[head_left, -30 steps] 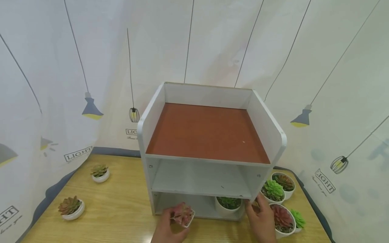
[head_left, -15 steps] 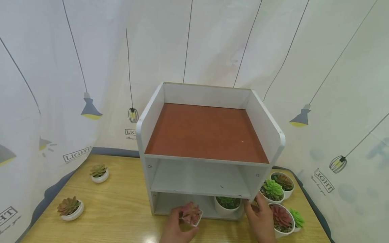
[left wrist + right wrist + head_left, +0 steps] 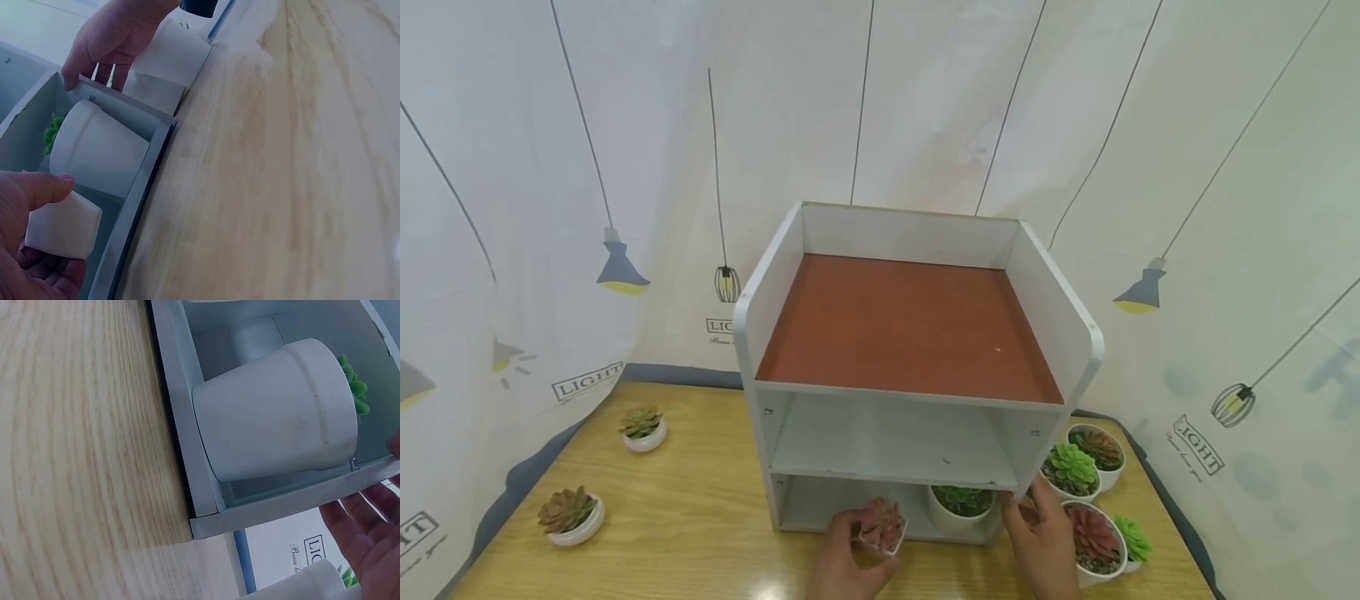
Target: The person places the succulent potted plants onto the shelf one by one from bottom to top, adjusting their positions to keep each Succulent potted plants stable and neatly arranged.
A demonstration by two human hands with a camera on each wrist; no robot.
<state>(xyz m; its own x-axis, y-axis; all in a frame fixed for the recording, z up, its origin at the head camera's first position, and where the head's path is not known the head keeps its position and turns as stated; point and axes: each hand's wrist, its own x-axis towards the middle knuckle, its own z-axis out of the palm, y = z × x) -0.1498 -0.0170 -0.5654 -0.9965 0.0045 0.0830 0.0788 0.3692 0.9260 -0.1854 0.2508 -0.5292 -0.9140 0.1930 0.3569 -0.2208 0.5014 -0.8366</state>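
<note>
My left hand pinches a small white pot with a pink succulent in front of the lowest compartment of a white shelf unit. In the left wrist view thumb and fingers lie around that small white pot. On the bottom board, toward the right side, stands a larger white pot with a green succulent; the right wrist view shows this larger pot close up. My right hand grips the front edge of the unit's right side panel, thumb inside and fingers outside.
Right of the unit stand several potted succulents, among them a bright green one and a dark red one. Two small potted succulents, one greenish and one reddish, stand on the wooden table at the left. A printed cloth hangs behind.
My left hand has moved to the right with the pink succulent, closer to the larger pot on the bottom board. The right hand has stayed at the side panel.
</note>
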